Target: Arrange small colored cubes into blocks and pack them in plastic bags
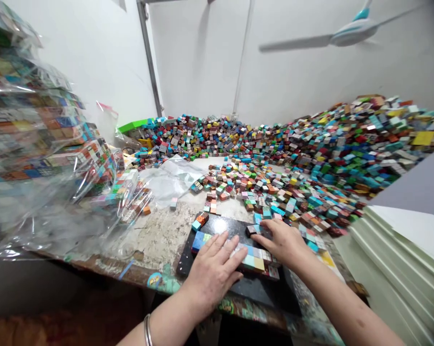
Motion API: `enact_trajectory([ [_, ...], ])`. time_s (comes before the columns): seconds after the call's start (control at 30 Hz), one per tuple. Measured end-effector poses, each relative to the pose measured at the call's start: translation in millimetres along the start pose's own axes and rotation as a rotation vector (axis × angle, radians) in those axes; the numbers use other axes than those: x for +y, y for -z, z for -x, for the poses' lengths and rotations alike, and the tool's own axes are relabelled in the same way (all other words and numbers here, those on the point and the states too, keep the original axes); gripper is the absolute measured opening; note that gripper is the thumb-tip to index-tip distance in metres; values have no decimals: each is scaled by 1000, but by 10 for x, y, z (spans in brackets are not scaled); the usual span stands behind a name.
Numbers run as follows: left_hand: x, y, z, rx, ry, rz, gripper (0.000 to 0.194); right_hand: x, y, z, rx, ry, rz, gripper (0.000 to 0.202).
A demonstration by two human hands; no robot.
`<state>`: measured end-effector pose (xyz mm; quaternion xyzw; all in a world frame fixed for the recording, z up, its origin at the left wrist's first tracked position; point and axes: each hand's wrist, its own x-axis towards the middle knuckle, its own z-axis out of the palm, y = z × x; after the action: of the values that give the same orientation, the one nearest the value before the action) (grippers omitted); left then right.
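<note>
A black board lies at the table's front edge, and a row of small coloured boxes is lined up across it. My left hand, a silver bangle on its wrist, rests flat on the left and middle part of the row with its fingers spread. Just behind the row's right part is my right hand, its thumb and forefinger around a small dark box. An orange-and-dark box and a blue one sit at the board's back left corner.
Loose boxes are heaped behind the board and rise into a high pile at the right. Stacks wrapped in clear plastic stand at the left. A flat plastic bag lies mid-table. Pale green trays are at the right.
</note>
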<state>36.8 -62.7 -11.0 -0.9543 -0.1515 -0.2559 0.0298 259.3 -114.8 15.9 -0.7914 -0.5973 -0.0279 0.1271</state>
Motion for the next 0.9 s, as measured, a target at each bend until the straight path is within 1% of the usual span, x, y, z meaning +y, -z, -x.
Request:
enact_trajectory([
  [0.07,0,-2,2,4,0,-1,46,8,-54,-61,-42,-3,-5,24],
  [0.13,-4,-8,3,8,-1,2,47,12,-83,-82,-67,28,-24,15],
  [0.17,-6,-12,3,9,0,4,47,13,-87,-85,-73,43,-27,14],
  [0.33,-20,-35,4,3,3,2,45,10,-39,-68,-57,62,6,26],
  [0.4,-19,-35,5,4,2,5,45,16,3,-31,-4,30,10,29],
  [0.47,-14,-29,6,0,5,8,45,22,68,61,105,16,-78,31],
  [0.53,-7,-19,6,-6,9,8,45,16,158,224,181,5,-257,31],
  [0.57,-4,-16,6,-10,11,7,45,6,209,329,178,-9,-350,30],
  [0.6,-3,-13,6,-13,12,7,46,-11,258,440,146,-32,-420,29],
  [0.67,-1,-12,6,-15,10,10,46,-56,335,655,84,-72,-479,26],
  [0.73,-2,-15,6,-12,9,11,46,-107,355,809,91,-24,-461,21],
  [0.8,0,-15,4,-7,11,11,47,-152,306,881,164,93,-416,16],
  [0.87,3,-9,1,-4,13,11,47,-188,209,891,249,203,-365,15],
  [0.9,5,-4,-1,-4,13,11,47,-204,154,887,282,235,-342,15],
])
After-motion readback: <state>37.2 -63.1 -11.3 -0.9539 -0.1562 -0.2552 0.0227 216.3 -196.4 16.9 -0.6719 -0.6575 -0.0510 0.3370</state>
